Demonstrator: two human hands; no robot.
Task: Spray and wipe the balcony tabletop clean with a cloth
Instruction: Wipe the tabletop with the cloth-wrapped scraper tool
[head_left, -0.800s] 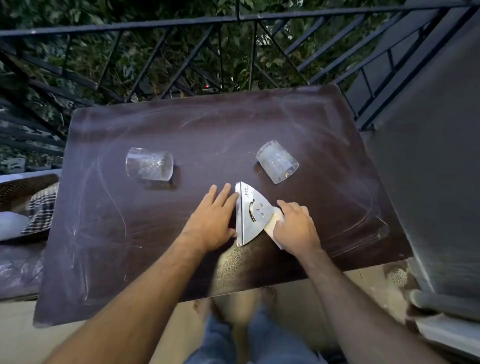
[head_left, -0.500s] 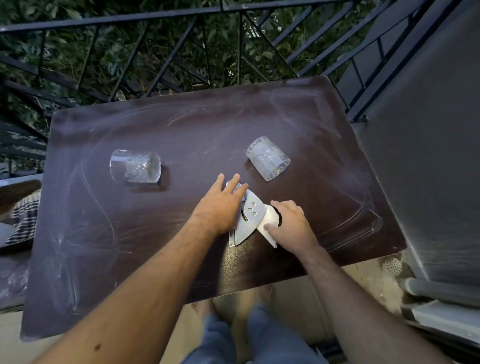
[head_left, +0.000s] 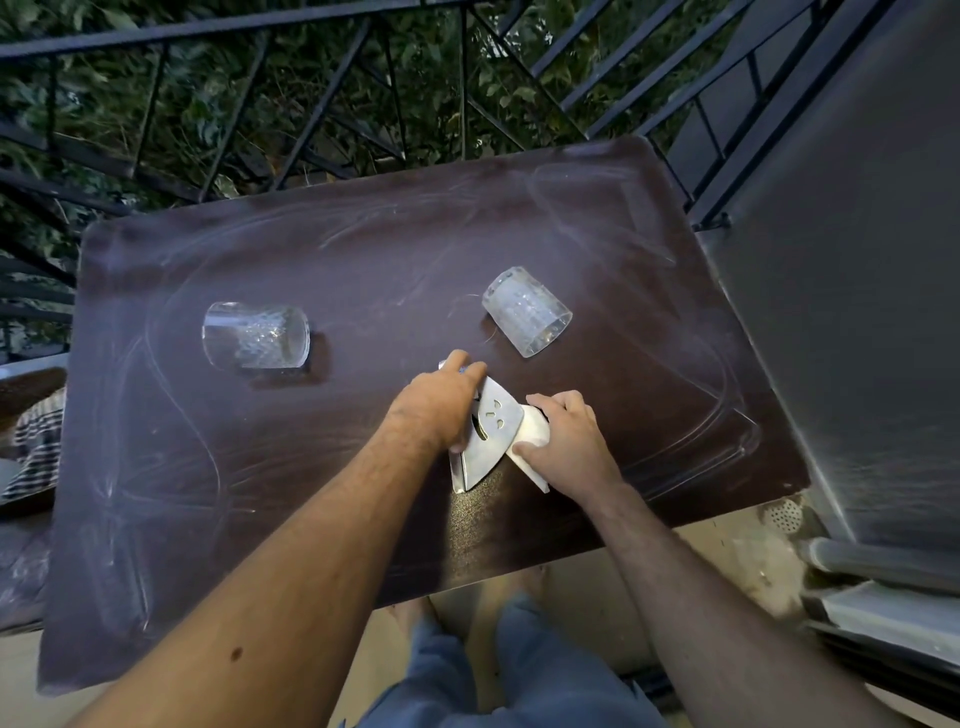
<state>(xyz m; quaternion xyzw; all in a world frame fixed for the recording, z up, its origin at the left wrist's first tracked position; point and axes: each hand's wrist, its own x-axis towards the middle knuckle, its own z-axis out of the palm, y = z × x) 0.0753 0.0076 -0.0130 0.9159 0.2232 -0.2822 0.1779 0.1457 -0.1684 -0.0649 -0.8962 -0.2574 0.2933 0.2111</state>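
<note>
The dark brown tabletop (head_left: 311, 244) is streaked with pale dusty smears. Near its front middle stands a triangular metal holder (head_left: 493, 434) with a smiley cut-out, tilted up on one edge. My left hand (head_left: 439, 405) grips it from the left, fingers curled over its far tip and thumb at its lower side. My right hand (head_left: 571, 441) is just to the right and pinches a folded white cloth (head_left: 535, 434), which lies against the holder's right edge. No spray bottle is in view.
Two clear glasses lie on their sides on the table, one to the left (head_left: 254, 340) and one behind the hands (head_left: 527, 310). A black railing (head_left: 311, 21) runs behind the table and a grey wall (head_left: 857, 260) flanks its right. Striped fabric (head_left: 36, 447) lies at the left edge.
My left hand went from lying flat beside the holder to gripping it, and the holder turned and tipped up. My right hand stayed on the cloth.
</note>
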